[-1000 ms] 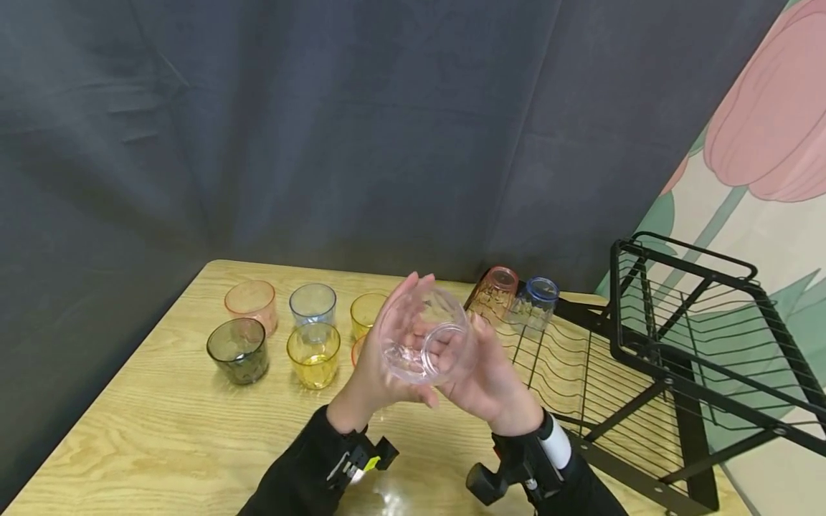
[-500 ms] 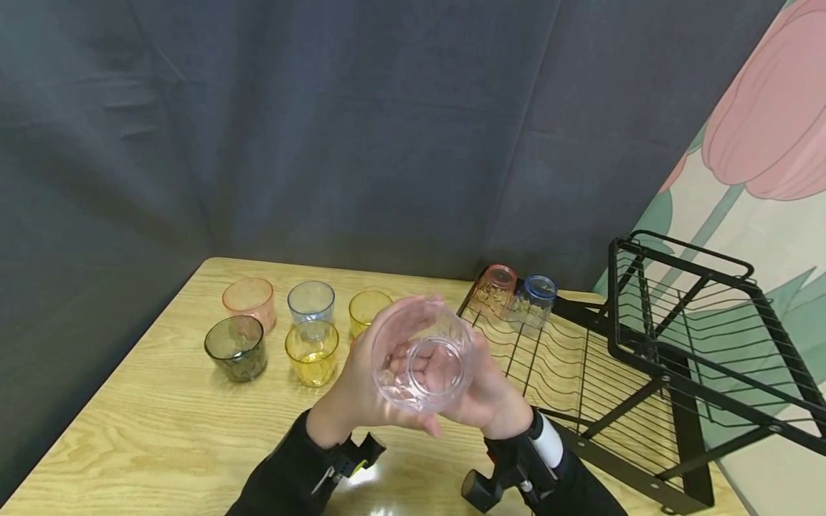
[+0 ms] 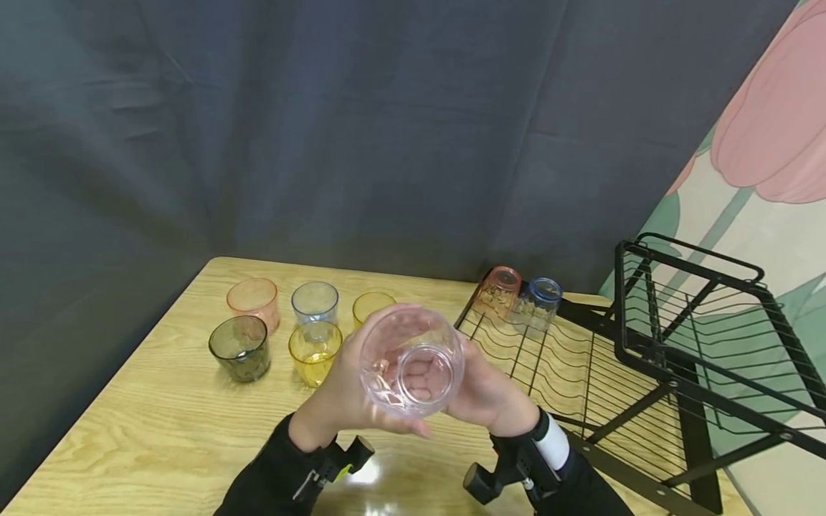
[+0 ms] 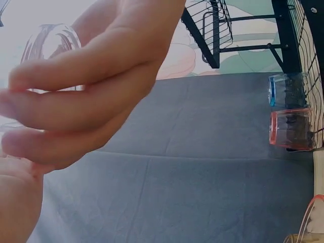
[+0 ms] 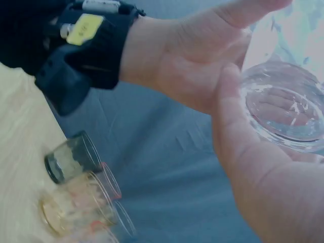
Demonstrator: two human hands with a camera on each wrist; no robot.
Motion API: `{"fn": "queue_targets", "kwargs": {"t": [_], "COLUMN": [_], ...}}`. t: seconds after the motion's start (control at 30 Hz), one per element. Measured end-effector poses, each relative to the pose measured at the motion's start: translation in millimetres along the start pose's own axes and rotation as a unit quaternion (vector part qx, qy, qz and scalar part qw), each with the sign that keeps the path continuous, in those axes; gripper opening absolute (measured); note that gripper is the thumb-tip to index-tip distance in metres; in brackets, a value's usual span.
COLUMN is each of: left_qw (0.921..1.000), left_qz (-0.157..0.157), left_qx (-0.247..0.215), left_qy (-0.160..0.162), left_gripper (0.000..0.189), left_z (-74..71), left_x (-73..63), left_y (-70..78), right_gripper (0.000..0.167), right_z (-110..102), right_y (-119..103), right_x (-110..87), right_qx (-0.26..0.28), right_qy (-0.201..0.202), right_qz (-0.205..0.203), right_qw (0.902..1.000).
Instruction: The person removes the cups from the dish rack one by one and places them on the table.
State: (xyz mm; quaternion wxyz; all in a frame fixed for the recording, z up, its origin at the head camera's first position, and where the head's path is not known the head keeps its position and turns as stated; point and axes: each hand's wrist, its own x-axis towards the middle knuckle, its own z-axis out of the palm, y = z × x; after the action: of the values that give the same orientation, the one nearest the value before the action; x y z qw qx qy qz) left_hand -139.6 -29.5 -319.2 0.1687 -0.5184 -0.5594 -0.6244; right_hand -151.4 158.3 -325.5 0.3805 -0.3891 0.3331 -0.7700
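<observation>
A clear, faintly pink drinking glass (image 3: 387, 351) is held up over the front of the table, its wide mouth tipped towards the head camera. My left hand (image 3: 345, 390) grips its left side, with the thumb across the front. From the right, my right hand (image 3: 484, 387) holds it too; those fingers show through the glass base. Seen by the right wrist camera, the round base of the glass (image 5: 283, 109) lies between both hands. In the left wrist view, fingers hide much of the glass (image 4: 50, 43).
On the left stand a grey glass (image 3: 241, 351), a yellow glass (image 3: 314, 356), a pink glass (image 3: 254, 301), a blue-rimmed glass (image 3: 315, 302) and another yellow glass (image 3: 371, 304). A black two-tier rack (image 3: 645, 362) at right holds an upturned red glass (image 3: 500, 290) and blue glass (image 3: 540, 301).
Both hands have brought the glass slightly left and turned it, so that its mouth and base face the head camera more squarely. The other glasses and the rack stay put.
</observation>
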Motion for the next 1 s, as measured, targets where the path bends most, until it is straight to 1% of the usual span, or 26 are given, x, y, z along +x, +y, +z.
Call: {"fn": "queue_targets", "kwargs": {"t": [0.1, 0.27, 0.37, 0.47, 0.57, 0.63, 0.67, 0.7, 0.73, 0.77, 0.8, 0.83, 0.87, 0.9, 0.93, 1.0], "left_qw": [1.0000, 0.9998, 0.9993, 0.9985, 0.9973, 0.9955, 0.9945, 0.9934, 0.9924, 0.9916, 0.9909, 0.9904, 0.9904, 0.9902, 0.9899, 0.9890], "left_qz": [-0.003, -0.012, -0.023, -0.031, -0.043, -0.051, -0.055, -0.061, -0.065, -0.068, -0.070, -0.072, -0.073, -0.075, -0.077, -0.083], "left_qx": [-0.006, 0.012, 0.028, 0.043, 0.060, 0.079, 0.089, 0.096, 0.104, 0.109, 0.113, 0.116, 0.114, 0.114, 0.115, 0.118], "left_qy": [-0.002, -0.008, -0.007, -0.005, 0.000, 0.002, 0.005, 0.008, 0.012, 0.016, 0.020, 0.023, 0.027, 0.028, 0.030, 0.033], "left_gripper": [0.102, 0.102, 0.102, 0.102, 0.102, 0.103, 0.103, 0.103, 0.103, 0.103, 0.103, 0.101, 0.101, 0.100, 0.099, 0.099], "left_z": [-2.5, -6.1, -7.4, -8.1, -9.3, -10.9, -11.9, -13.1, -14.3, -15.5, -16.9, -18.5, -20.1, -21.9, -23.7, -28.1], "left_x": [0.1, 0.3, -0.2, -1.6, -3.4, -5.3, -6.4, -7.8, -9.2, -10.6, -12.1, -13.6, -15.1, -16.7, -18.3, -22.3], "left_y": [1.7, 5.2, 7.5, 8.6, 9.9, 10.0, 10.1, 10.5, 10.2, 9.8, 9.1, 8.8, 8.1, 7.3, 6.5, 4.4], "right_gripper": [0.057, 0.056, 0.054, 0.049, 0.038, 0.033, 0.032, 0.032, 0.032, 0.033, 0.035, 0.039, 0.043, 0.046, 0.047, 0.048], "right_z": [-0.4, 0.8, 2.3, 3.0, 2.7, 3.1, 4.1, 5.4, 6.8, 8.4, 10.0, 11.3, 12.6, 12.8, 12.5, 10.6], "right_y": [-4.6, -11.3, -14.0, -16.0, -17.8, -19.5, -20.9, -22.5, -24.7, -27.2, -29.8, -32.5, -35.3, -38.0, -40.6, -45.6], "right_x": [0.1, -1.0, -2.1, -2.0, -2.7, -3.7, -4.3, -5.2, -6.3, -7.3, -8.4, -8.9, -9.5, -10.3, -10.6, -11.6], "right_qx": [-0.034, -0.069, -0.078, -0.086, -0.105, -0.133, -0.156, -0.191, -0.232, -0.280, -0.332, -0.384, -0.434, -0.484, -0.523, -0.585], "right_qy": [0.012, 0.022, 0.036, 0.040, 0.050, 0.068, 0.088, 0.116, 0.141, 0.169, 0.195, 0.215, 0.236, 0.248, 0.257, 0.274], "right_qz": [0.001, 0.022, 0.033, 0.032, 0.020, 0.012, 0.011, 0.015, 0.020, 0.030, 0.042, 0.053, 0.065, 0.070, 0.072, 0.066], "right_qw": [0.9994, 0.9971, 0.9957, 0.9949, 0.9931, 0.9887, 0.9838, 0.9746, 0.9621, 0.9446, 0.9218, 0.8962, 0.8668, 0.8361, 0.8093, 0.7609]}}
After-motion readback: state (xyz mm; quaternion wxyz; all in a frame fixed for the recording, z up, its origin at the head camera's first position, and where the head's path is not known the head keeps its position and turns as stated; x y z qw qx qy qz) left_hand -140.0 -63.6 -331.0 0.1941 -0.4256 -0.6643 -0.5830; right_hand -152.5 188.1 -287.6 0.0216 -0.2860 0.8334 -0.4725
